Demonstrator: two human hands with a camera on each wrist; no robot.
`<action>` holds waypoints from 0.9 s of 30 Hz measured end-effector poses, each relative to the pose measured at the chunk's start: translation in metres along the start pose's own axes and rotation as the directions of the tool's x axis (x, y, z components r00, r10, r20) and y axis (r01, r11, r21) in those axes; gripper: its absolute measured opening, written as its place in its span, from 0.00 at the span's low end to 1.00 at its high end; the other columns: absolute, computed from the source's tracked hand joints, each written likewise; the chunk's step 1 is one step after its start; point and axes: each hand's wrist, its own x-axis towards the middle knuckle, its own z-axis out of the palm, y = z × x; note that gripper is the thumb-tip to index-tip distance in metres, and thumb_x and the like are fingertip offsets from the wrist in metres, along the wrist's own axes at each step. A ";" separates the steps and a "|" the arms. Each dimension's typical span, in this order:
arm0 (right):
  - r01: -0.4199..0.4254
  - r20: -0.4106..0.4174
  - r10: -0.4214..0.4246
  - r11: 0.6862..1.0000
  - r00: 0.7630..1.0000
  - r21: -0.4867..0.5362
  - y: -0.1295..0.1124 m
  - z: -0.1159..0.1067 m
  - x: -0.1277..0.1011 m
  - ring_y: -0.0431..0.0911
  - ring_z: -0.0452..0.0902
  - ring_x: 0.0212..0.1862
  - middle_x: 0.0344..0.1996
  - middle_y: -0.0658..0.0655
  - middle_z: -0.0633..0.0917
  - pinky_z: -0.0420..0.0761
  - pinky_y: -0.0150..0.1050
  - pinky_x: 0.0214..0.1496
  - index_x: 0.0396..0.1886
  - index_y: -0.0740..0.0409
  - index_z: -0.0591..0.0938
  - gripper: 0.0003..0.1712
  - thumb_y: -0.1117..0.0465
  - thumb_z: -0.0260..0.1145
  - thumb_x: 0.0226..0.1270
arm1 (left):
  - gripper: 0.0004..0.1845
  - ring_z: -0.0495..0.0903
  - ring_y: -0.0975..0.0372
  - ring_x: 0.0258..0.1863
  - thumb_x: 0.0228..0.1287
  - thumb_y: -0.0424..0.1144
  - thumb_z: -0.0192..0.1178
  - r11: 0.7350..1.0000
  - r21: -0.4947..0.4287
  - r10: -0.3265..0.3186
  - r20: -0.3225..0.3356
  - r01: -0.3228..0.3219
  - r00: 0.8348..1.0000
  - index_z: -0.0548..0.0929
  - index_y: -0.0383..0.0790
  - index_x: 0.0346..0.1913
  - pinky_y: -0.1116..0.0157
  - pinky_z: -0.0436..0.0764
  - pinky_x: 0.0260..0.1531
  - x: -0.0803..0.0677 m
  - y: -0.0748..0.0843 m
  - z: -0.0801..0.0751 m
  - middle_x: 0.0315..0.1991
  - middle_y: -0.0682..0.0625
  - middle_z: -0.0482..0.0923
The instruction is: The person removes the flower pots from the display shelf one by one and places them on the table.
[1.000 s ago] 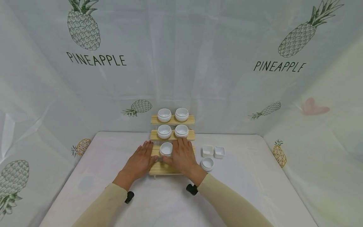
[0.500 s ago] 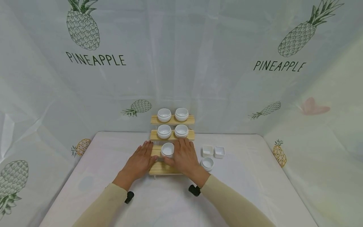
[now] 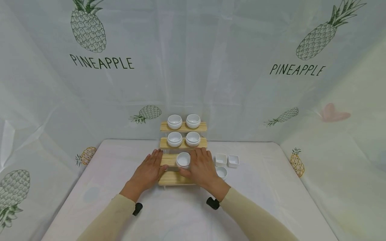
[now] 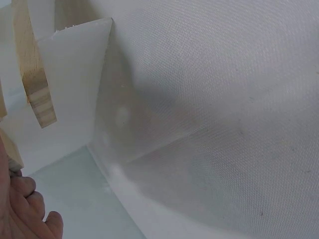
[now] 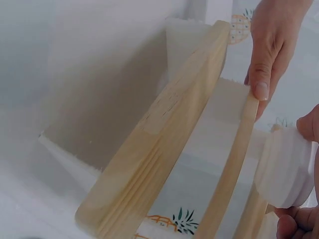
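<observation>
A small round white bowl (image 3: 183,159) with ridged sides sits on the third wooden shelf (image 3: 169,160) of a tiered stand. My right hand (image 3: 202,167) grips this bowl from the right, thumb in front and fingers towards the back. In the right wrist view, fingertips press on both sides of the bowl (image 5: 286,167). My left hand (image 3: 147,170) holds the left end of the same shelf, its thumb on the front edge and its fingers along the end. The left wrist view shows only part of the left hand (image 4: 30,209), low at the left, against a board end.
Two round white bowls stand on the top shelf (image 3: 184,126) and two on the second shelf (image 3: 184,143). The lowest shelf (image 3: 175,178) shows bare wood. Right of the stand are two square white dishes (image 3: 221,159) and a round bowl (image 3: 222,172), partly behind the right hand.
My right hand has slid the round bowl to the right along the third shelf, and now overlaps the bowl on the table. The left hand has stayed in place.
</observation>
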 end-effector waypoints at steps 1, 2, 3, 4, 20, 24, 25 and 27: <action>0.001 0.001 -0.001 1.000 1.000 0.003 0.001 -0.001 -0.001 0.54 0.75 0.44 0.41 0.58 0.84 0.76 0.46 0.45 0.50 0.61 0.83 0.39 0.31 0.73 0.59 | 0.42 0.53 0.42 0.84 0.86 0.57 0.45 1.000 0.001 0.001 -0.001 -0.001 1.000 0.54 0.24 0.82 0.43 0.58 0.82 0.000 0.000 0.000 0.83 0.32 0.54; 0.005 -0.006 -0.005 1.000 1.000 0.000 0.003 -0.001 -0.002 0.54 0.75 0.44 0.41 0.58 0.84 0.76 0.46 0.44 0.49 0.61 0.83 0.39 0.31 0.73 0.59 | 0.42 0.52 0.42 0.84 0.86 0.57 0.44 1.000 -0.001 -0.001 0.002 0.001 1.000 0.54 0.25 0.82 0.43 0.57 0.82 0.000 0.000 0.000 0.83 0.32 0.54; 0.008 -0.015 -0.008 1.000 1.000 -0.001 0.005 -0.002 -0.004 0.54 0.75 0.43 0.40 0.58 0.84 0.76 0.46 0.44 0.48 0.62 0.83 0.39 0.31 0.74 0.59 | 0.42 0.53 0.42 0.84 0.86 0.57 0.44 1.000 0.000 0.000 0.001 0.000 1.000 0.54 0.25 0.82 0.43 0.58 0.82 0.000 0.000 0.000 0.83 0.32 0.54; 0.008 -0.022 -0.008 1.000 1.000 -0.001 0.007 -0.002 -0.005 0.54 0.75 0.43 0.39 0.57 0.84 0.75 0.46 0.43 0.48 0.61 0.83 0.38 0.31 0.74 0.58 | 0.42 0.53 0.42 0.84 0.86 0.57 0.44 1.000 0.000 0.002 0.000 -0.002 1.000 0.54 0.25 0.82 0.43 0.58 0.82 0.000 0.000 0.000 0.83 0.32 0.54; -0.028 -0.045 0.029 0.999 0.999 0.034 0.059 -0.015 -0.040 0.55 0.72 0.40 0.35 0.59 0.80 0.73 0.48 0.42 0.43 0.63 0.81 0.33 0.39 0.79 0.55 | 0.41 0.50 0.42 0.85 0.87 0.57 0.43 1.000 -0.003 -0.009 0.034 0.009 0.999 0.51 0.26 0.83 0.44 0.56 0.83 0.001 0.001 -0.002 0.84 0.32 0.52; -0.044 -0.058 0.045 0.999 0.997 0.017 0.079 -0.018 -0.052 0.57 0.72 0.40 0.35 0.61 0.81 0.74 0.49 0.42 0.44 0.66 0.82 0.33 0.41 0.77 0.55 | 0.41 0.50 0.42 0.84 0.87 0.57 0.43 1.000 -0.003 -0.010 0.035 0.010 0.999 0.51 0.25 0.83 0.43 0.56 0.83 0.001 0.001 -0.003 0.83 0.32 0.52; -0.048 -0.061 0.049 0.999 0.997 0.012 0.084 -0.019 -0.056 0.57 0.72 0.39 0.35 0.62 0.81 0.74 0.49 0.42 0.44 0.66 0.82 0.33 0.41 0.77 0.55 | 0.41 0.50 0.42 0.84 0.87 0.57 0.43 1.000 -0.003 -0.011 0.036 0.011 0.999 0.51 0.25 0.83 0.43 0.56 0.83 0.001 0.001 -0.003 0.83 0.32 0.52; -0.056 -0.071 0.056 0.998 0.996 0.007 0.094 -0.021 -0.063 0.58 0.72 0.39 0.35 0.63 0.81 0.74 0.49 0.41 0.44 0.68 0.82 0.35 0.40 0.77 0.55 | 0.41 0.51 0.42 0.84 0.87 0.56 0.44 1.000 -0.004 -0.009 0.038 0.009 0.999 0.52 0.25 0.83 0.43 0.56 0.83 0.001 0.001 -0.003 0.83 0.31 0.52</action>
